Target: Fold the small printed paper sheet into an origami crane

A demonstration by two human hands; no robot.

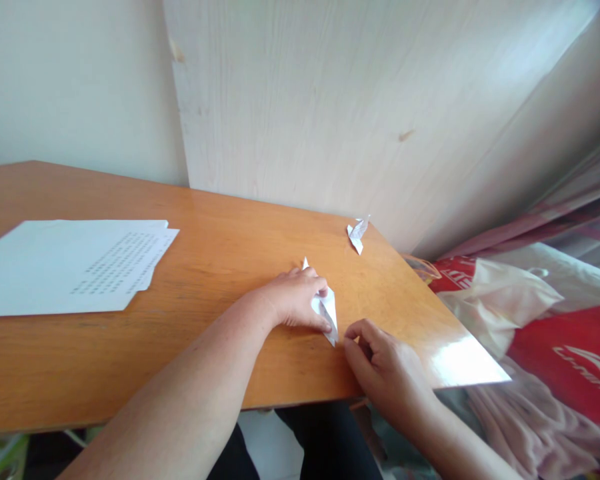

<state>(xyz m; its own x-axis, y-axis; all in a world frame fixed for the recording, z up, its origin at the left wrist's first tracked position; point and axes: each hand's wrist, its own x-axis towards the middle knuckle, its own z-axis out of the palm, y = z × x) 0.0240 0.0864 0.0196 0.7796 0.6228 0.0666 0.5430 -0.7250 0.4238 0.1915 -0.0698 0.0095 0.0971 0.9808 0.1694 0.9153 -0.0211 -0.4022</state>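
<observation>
The folded paper piece (329, 309) lies slantwise, pinned under the left hand's (293, 298) curled fingertips, its near tip pointing at the half-curled, empty right hand (380, 363) just beside it.

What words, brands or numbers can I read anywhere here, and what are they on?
"LI-NING", end cut by the frame: white letters on the red plastic bag, right.
Printed lines on the white paper sheets on the orange wooden table: too small to read.
Folded white paper under the left hand: nothing legible.
</observation>
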